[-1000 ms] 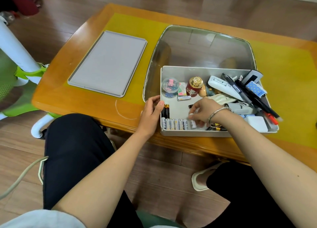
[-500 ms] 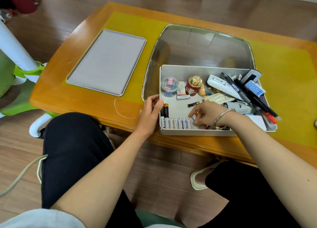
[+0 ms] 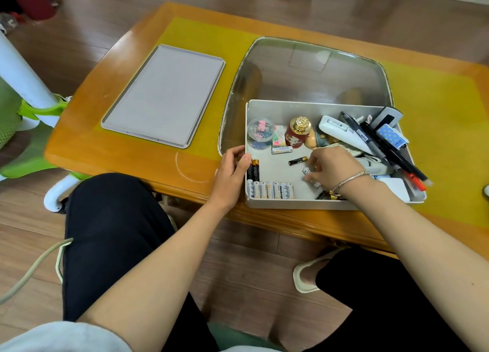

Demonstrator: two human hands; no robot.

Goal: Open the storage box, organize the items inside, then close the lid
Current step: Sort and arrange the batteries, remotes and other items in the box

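Observation:
The open grey storage box point(image 3: 299, 203) sits at the table's near edge. Its flat grey lid point(image 3: 164, 95) lies apart on the left. My left hand point(image 3: 231, 174) grips the box's left wall, thumb inside. My right hand point(image 3: 333, 169) is inside the box and pinches a white battery point(image 3: 307, 172). A row of white batteries point(image 3: 271, 189) lines the front wall, with two black batteries point(image 3: 253, 169) beside them. A loose black battery point(image 3: 297, 161) and a loose white battery point(image 3: 281, 149) lie on the box floor.
In the box are a clear tub of clips point(image 3: 259, 136), a red bottle with gold cap point(image 3: 296, 132), a white device point(image 3: 341, 134), and pens point(image 3: 391, 150) sticking over the right rim. The wooden table point(image 3: 127, 150) has a glass inset point(image 3: 307, 71). A green-white chair point(image 3: 29, 105) stands left.
My right hand has moved from the row of white batteries at the front wall toward the middle of the box and now pinches a loose white battery. My left hand has stayed on the wall.

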